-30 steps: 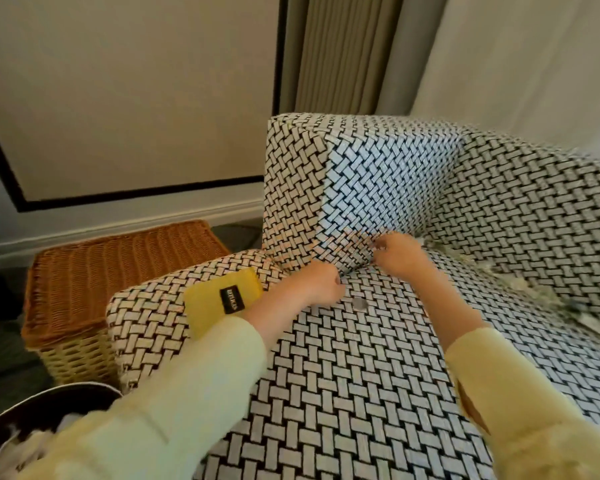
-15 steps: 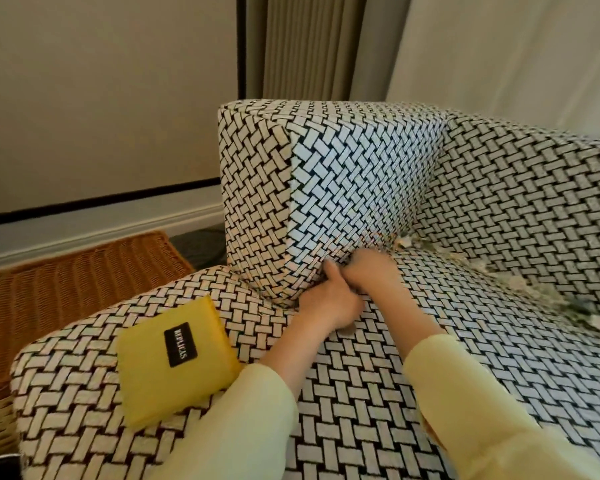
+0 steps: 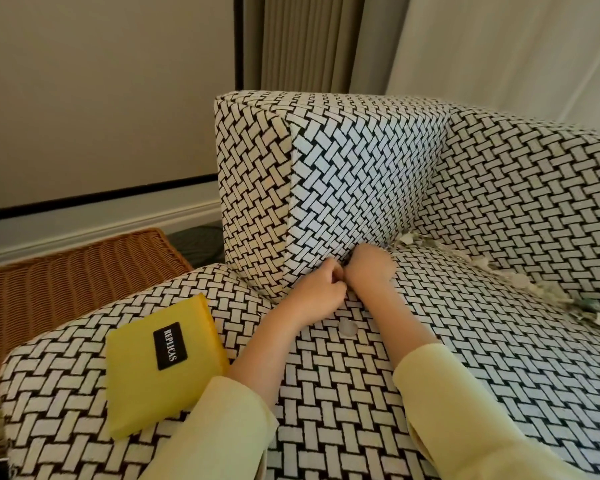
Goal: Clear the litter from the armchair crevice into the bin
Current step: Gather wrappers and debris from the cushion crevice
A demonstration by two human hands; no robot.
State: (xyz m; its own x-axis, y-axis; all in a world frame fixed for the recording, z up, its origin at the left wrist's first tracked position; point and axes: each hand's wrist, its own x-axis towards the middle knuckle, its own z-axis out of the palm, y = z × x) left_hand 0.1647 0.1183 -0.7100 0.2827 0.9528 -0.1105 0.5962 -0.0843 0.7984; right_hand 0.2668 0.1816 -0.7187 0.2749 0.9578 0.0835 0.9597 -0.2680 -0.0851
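Litter (image 3: 513, 282) strung along the crevice (image 3: 440, 252) at the back edge of the seat (image 3: 361, 393), under the backrest (image 3: 534, 202): pale torn scraps and fluff from the back-left corner out to the right edge of view, with a greenish bit near the right end. Left hand (image 3: 321, 289) curled into a fist at the seat's left edge, thumb up against the foot of the armrest (image 3: 354, 181); nothing seen inside it. Right hand (image 3: 369, 268) touching the left, knuckles up, fingers tucked down into the gap between armrest and seat and hidden there, so cannot tell whether holding anything. Both near the first scrap at the back-left corner. Pale yellow sleeves (image 3: 222, 427) on both arms. Small round flat disc (image 3: 347, 328) on the seat between the two wrists. Yellow pouch (image 3: 136, 375) with a black label reading REPLICAS, flat near the seat's front-left corner, beside the left sleeve. Wicker basket (image 3: 66, 271) left of the seat, lower down. Curtain (image 3: 302, 39) behind the armrest.
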